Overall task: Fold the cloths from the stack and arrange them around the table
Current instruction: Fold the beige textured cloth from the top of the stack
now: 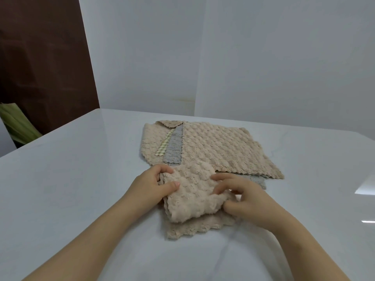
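Both hands grip a beige cloth before the stack.

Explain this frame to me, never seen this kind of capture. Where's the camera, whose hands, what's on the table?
There is no machine here. A person wears one wide-angle camera on the head, so you look forward and down over their bare forearms. That is the only view.

The surface is a glossy white table set against pale wall panels. Further back lies the stack of cloths: beige bubble-textured ones, with a grey cloth showing between them and a yellow checked strip beside it.

Nearer the person is one beige cloth, partly folded over itself. The left hand pinches its left edge, thumb on top. The right hand grips the bunched right side. Both hands hold this one cloth, seemingly in the middle of a fold.
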